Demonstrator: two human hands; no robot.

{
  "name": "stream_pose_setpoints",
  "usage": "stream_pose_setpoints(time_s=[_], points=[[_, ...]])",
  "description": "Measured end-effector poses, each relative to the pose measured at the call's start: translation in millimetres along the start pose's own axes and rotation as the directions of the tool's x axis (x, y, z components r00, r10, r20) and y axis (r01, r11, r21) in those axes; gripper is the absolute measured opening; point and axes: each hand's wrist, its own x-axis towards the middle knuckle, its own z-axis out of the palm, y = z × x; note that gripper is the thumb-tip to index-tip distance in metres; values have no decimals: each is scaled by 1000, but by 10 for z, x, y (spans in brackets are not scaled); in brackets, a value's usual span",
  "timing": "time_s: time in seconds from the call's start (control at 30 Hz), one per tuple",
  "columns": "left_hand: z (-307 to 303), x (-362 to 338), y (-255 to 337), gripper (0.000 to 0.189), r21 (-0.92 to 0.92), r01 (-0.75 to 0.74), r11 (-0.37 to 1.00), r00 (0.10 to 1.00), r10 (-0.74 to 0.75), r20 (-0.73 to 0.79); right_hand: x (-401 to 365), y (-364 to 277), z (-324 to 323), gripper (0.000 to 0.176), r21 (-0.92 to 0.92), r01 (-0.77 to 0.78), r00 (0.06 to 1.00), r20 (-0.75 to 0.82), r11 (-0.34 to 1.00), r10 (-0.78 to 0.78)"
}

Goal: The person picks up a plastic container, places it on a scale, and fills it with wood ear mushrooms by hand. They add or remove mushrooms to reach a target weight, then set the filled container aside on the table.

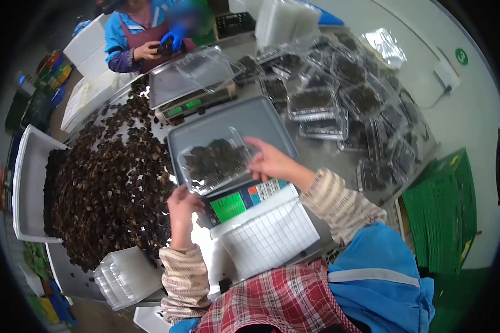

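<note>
A clear plastic clamshell box with dark dried mushrooms in it sits on the grey pan of a weighing scale. My right hand touches the box's right edge, fingers spread over the rim. At the box's near-left corner my left hand is curled, beside the scale's green display; I cannot tell if it pinches any mushrooms. A large heap of loose dark mushrooms spreads over the table to my left.
Several filled clear boxes are stacked at the right and back. A second scale with an empty box stands farther off, where another person in blue works. White crates, stacked empty boxes and green crates surround the table.
</note>
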Motion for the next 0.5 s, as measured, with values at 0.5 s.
stream_pose_setpoints(time_s=[0.5], points=[[197, -283, -317, 42, 312, -544, 779, 781, 606, -151, -505, 300, -405, 35, 670, 517, 820, -567, 533, -83]])
